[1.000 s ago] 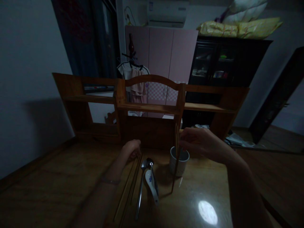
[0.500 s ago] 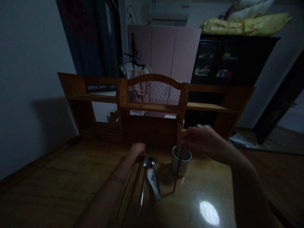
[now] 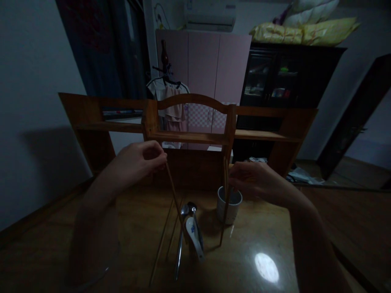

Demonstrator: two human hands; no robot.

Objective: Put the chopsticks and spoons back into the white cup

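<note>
My left hand pinches the top of a chopstick, which slants down to the right above the utensils on the table. My right hand is closed on chopsticks held nearly upright in front of a white cup; their exact number is hard to make out. Below the left hand lie another chopstick, two metal spoons and a white ceramic spoon with a blue mark, the ceramic one partly over a metal one.
The wooden table ends at a wooden shelf rack along its back. A wall stands close on the left. A bright light reflection shows on the table at front right.
My left hand has risen from the table, lifting one chopstick by its end. My right hand stays beside the cup, still holding its chopsticks. The view has shifted slightly.
</note>
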